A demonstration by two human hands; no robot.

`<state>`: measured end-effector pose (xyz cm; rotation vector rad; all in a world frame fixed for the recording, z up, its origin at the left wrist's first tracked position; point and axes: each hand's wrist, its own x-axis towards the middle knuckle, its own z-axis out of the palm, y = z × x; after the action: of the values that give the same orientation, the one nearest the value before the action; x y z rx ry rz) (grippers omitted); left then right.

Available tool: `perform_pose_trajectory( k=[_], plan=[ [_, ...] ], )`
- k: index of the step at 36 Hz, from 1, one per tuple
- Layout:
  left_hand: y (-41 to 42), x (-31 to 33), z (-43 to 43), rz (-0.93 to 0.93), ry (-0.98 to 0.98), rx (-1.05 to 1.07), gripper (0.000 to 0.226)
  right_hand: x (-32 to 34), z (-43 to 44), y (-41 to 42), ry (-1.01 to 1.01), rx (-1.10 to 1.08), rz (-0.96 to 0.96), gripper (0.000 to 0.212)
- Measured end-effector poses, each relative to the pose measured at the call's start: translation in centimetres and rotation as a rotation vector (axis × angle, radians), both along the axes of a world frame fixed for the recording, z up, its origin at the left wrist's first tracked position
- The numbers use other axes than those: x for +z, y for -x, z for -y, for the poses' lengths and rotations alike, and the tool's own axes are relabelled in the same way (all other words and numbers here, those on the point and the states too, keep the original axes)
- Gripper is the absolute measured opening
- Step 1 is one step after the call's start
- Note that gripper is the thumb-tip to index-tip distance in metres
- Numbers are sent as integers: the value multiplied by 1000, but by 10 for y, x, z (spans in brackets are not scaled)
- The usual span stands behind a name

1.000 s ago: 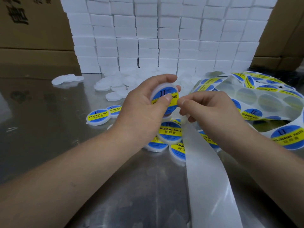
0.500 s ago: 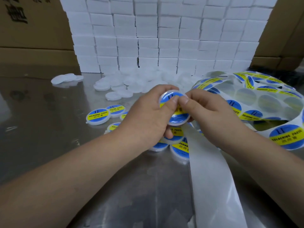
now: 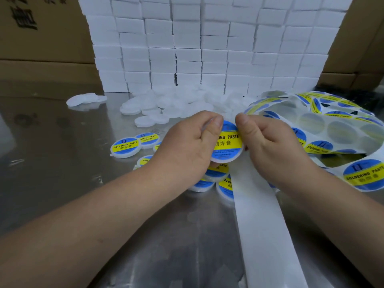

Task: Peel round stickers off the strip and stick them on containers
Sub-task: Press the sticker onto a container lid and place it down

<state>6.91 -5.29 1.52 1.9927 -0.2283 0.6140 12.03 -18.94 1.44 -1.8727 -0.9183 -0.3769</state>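
Pinching one container (image 3: 227, 145) between left hand (image 3: 187, 150) and right hand (image 3: 272, 150), labelled containers (image 3: 217, 173) beneath, sticker strip (image 3: 332, 129) right

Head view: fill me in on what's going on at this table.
A person's left hand and right hand hold a round container, thumbs pressing its blue-and-yellow sticker. Labelled containers lie on the metal table by the hands, blank containers behind, and the sticker strip curls at right.
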Motion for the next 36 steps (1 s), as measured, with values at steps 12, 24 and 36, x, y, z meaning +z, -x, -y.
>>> perform_pose_trajectory(
  k=[12, 24, 36],
  plan=[
    [-3, -2, -5, 52, -105, 169, 36, 2, 1, 0, -70, -114, -39, 45],
    [-15, 0, -18, -293, -425, 363, 39, 3, 6, -2, -50, -160, 39, 47],
    [-17, -3, -18, -145, -489, 440, 46, 5, 3, 1, -12, -69, 104, 60]
  ],
)
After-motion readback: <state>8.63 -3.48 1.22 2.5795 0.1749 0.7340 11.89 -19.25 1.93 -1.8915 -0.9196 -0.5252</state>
